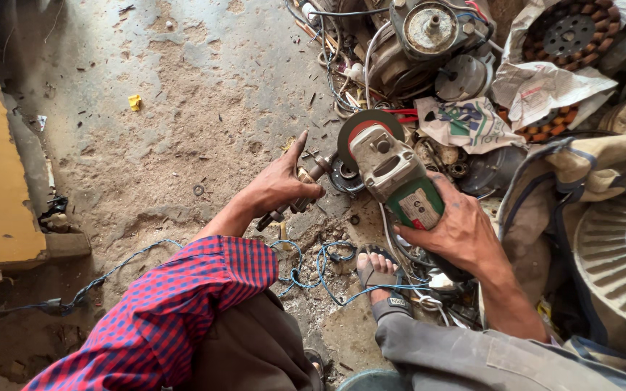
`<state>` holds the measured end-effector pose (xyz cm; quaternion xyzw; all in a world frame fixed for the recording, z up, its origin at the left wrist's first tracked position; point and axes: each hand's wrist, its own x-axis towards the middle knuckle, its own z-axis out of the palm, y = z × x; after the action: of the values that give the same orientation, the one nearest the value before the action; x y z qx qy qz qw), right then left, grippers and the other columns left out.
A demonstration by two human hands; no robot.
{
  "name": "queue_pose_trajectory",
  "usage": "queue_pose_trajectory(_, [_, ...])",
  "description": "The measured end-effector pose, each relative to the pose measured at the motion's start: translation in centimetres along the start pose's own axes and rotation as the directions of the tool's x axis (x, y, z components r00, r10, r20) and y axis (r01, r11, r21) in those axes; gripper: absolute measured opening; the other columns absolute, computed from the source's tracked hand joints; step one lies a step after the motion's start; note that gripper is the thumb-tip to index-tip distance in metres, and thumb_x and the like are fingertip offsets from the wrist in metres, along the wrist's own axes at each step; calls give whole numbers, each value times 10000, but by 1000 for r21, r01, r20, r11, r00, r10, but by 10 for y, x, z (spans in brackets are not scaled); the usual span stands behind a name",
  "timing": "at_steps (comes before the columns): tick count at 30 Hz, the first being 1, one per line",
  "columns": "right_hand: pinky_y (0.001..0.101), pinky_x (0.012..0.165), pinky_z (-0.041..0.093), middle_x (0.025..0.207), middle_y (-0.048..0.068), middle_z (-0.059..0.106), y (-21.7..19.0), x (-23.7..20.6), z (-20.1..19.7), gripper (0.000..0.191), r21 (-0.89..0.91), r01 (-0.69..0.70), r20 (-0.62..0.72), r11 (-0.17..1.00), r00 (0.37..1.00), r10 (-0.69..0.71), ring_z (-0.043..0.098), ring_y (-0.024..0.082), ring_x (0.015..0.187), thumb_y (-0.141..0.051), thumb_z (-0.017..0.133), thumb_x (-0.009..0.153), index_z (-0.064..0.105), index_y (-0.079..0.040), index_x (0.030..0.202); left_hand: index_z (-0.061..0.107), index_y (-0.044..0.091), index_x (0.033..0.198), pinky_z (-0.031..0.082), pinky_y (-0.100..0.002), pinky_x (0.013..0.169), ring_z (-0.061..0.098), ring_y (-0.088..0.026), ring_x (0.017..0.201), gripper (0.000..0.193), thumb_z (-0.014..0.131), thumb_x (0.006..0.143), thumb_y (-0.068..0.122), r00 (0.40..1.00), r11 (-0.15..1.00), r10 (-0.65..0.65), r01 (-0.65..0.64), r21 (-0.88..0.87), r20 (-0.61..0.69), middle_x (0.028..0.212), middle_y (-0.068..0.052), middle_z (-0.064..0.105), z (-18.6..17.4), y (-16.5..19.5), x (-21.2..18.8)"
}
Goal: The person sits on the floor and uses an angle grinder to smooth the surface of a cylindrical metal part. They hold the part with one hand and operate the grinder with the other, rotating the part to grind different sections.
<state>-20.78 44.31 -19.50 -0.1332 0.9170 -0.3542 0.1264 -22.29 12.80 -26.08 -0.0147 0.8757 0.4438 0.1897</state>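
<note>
The person squats on a dusty concrete floor, and both hands are busy. The right hand is wrapped tight around the body of an angle grinder, green at the rear, grey at the head, gripping it from the back end. The grinder's long axis runs away from the person and a little to the left, and its disc sits at the far tip, just beside the other hand's work.

The left hand is closed around a small metal shaft, thumb stretched forward along it. That shaft lies slanted, its far end pointing up and right toward the disc, its near end poking out below the palm. Shaft tip and disc edge are very near; whether they touch cannot be told from here.

So the shaft lies to the left of the grinder, the two lines converging at the disc, each hand holding its own piece.

Blue wire loops over the floor by a sandalled foot. Beyond the disc sits a heap of old motors and crumpled paper.
</note>
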Motion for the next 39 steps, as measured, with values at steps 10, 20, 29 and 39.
queue_pose_trajectory(10, [417, 795, 594, 983, 156, 772, -2, 1, 0, 759, -33, -20, 35, 999, 999, 21, 775, 323, 875, -328, 894, 585, 602, -107, 1250, 62, 111, 1646, 525, -347, 980, 704, -293, 1062, 1308, 778, 580, 357, 994, 995, -89, 91, -39, 65, 1453, -279, 529, -4, 14, -6])
queue_pose_trajectory(20, [408, 803, 586, 995, 158, 765, 1, 1, 4, 775, -30, 1, 16, 1000, 1000, 0, 769, 314, 880, -337, 901, 593, 602, -98, 1267, 44, 113, 1644, 371, -356, 1154, 508, -364, 1360, 1325, 787, 585, 402, 998, 999, -26, 24, 36, 58, 1553, -290, 406, 1, -7, 3])
queue_pose_trajectory(29, [406, 802, 586, 1002, 159, 764, 4, 0, 7, 790, -17, -7, 31, 1000, 999, 7, 770, 307, 873, -338, 900, 578, 606, -97, 1270, 33, 164, 1700, 546, -424, 906, 659, -368, 1025, 1303, 784, 648, 321, 975, 976, -154, 175, -128, 159, 1381, -327, 609, -3, 3, -6])
queue_pose_trajectory(39, [408, 798, 586, 996, 151, 767, 10, 0, 10, 800, -25, -20, 36, 999, 999, 21, 764, 314, 880, -334, 910, 581, 603, -106, 1283, 76, 96, 1626, 580, -319, 712, 686, -176, 830, 1245, 831, 647, 247, 989, 961, -36, 73, -268, 141, 1276, -163, 642, -7, 13, -11])
